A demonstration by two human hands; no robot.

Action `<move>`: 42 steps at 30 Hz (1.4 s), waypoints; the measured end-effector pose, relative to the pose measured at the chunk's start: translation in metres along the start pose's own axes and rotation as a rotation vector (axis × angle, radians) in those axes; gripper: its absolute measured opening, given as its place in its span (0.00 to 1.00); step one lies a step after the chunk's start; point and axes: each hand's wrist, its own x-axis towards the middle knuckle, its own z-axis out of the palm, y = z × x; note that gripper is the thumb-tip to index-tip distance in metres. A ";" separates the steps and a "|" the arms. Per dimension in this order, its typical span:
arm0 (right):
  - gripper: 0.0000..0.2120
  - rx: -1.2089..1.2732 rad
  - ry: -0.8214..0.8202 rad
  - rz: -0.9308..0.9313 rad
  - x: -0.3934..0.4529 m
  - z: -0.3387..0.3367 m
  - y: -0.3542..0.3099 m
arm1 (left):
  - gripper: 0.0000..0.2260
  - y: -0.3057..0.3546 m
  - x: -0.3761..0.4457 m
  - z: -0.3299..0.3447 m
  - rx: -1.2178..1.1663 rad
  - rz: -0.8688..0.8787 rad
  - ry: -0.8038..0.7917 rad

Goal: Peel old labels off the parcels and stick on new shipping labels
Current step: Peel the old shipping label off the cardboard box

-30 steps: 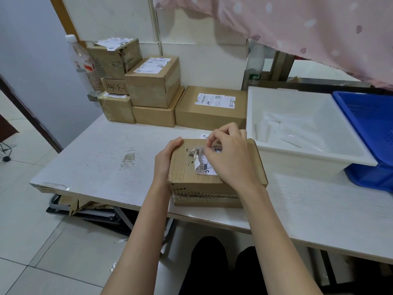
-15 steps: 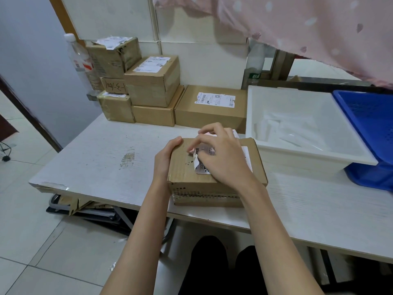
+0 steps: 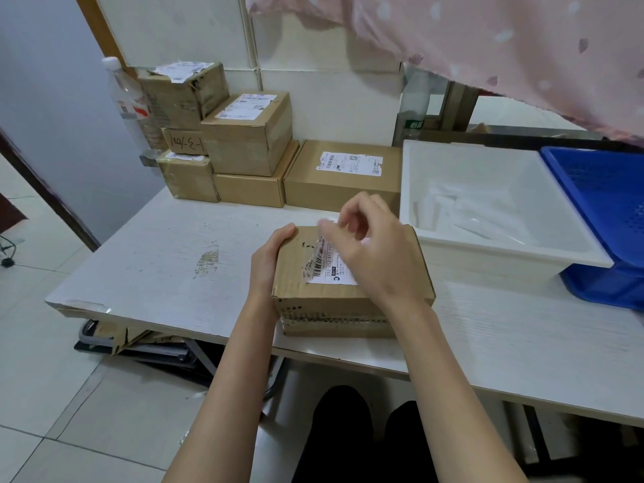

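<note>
At the near edge of the tabletop [image 3: 146, 259] sits the parcel [image 3: 348, 301] we're working on, a brown cardboard box w/ its front face hanging just at the edge. Our left hand [image 3: 270, 261] grips the parcel's left side, thumb up on the top far-left corner, fingers wrapped round the side wall. Our right hand [image 3: 374, 252] hovers over the top, thumb & fingertips pinched together on the far-left bit of the old label [image 3: 329, 264]; that bit looks lifted, curled and blurred, so we can't tell exactly how much is free. The rest of the label lies flat on the box top, barcode and printed nos. showing, partly hidden under the right hand.

Far left, by the wall, a stack of other parcels [image 3: 249, 134] stands, several w/ white labels on top; one flat box [image 3: 343, 176] lies to the right of the stack, label up. A clear plastic bottle [image 3: 127, 102] stands at the stack's left. To the right of our parcel, just beside it, is a white tray [image 3: 505, 259] holding pale sheets, too washed out to identify. Further right a blue basket [image 3: 599, 203] touches the tray. Pink spotted cloth [image 3: 488, 40] hangs over the far right.
</note>
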 end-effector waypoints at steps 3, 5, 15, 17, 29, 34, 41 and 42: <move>0.22 -0.270 -0.143 -0.097 -0.005 0.008 0.000 | 0.14 -0.001 0.002 0.000 -0.010 -0.004 -0.004; 0.19 -0.342 -0.203 -0.116 -0.004 0.010 0.002 | 0.17 0.000 0.004 -0.002 -0.014 -0.010 -0.005; 0.09 -0.052 -0.056 0.156 0.005 0.004 0.015 | 0.15 -0.002 0.002 0.000 0.009 -0.028 0.021; 0.10 -0.054 -0.119 0.173 0.007 0.004 0.015 | 0.17 -0.002 0.002 0.000 0.007 -0.022 0.020; 0.14 -0.369 -0.089 0.001 0.003 0.012 0.009 | 0.22 0.001 -0.001 0.001 0.008 -0.038 0.022; 0.08 -0.255 0.005 0.066 0.006 0.015 0.016 | 0.17 0.000 -0.001 0.001 0.012 -0.031 0.027; 0.15 -0.226 -0.124 0.134 0.006 0.007 0.008 | 0.21 0.002 -0.002 0.003 0.028 -0.020 0.048; 0.20 -0.159 -0.124 0.169 0.006 0.006 0.005 | 0.21 0.001 -0.001 0.003 0.038 -0.010 0.047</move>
